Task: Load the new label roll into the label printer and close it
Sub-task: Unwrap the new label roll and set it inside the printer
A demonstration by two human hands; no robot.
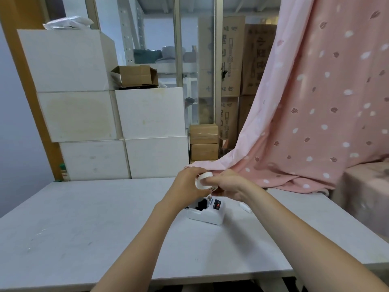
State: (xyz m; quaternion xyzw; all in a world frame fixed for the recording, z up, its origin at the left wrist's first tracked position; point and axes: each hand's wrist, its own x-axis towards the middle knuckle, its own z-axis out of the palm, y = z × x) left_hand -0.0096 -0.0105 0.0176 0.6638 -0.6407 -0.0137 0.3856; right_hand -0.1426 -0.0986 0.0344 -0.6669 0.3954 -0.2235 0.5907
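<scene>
A white label roll (pixel 203 179) is held in the air above the table between both hands. My left hand (pixel 186 184) grips it from the left and my right hand (pixel 228 185) from the right, fingers curled around it. Just below and in front of the hands sits the small white label printer (pixel 207 211) on the grey table (pixel 84 224). Its lid is open, the dark roll bay shows, and a red light glows on its top panel. My left wrist hides part of the printer's left side.
A small white piece (pixel 245 207) lies on the table right of the printer. Stacked white boxes (pixel 117 127) stand behind the table's far edge. A pink patterned curtain (pixel 311 114) drapes onto the table's far right corner. Cardboard boxes stand behind glass.
</scene>
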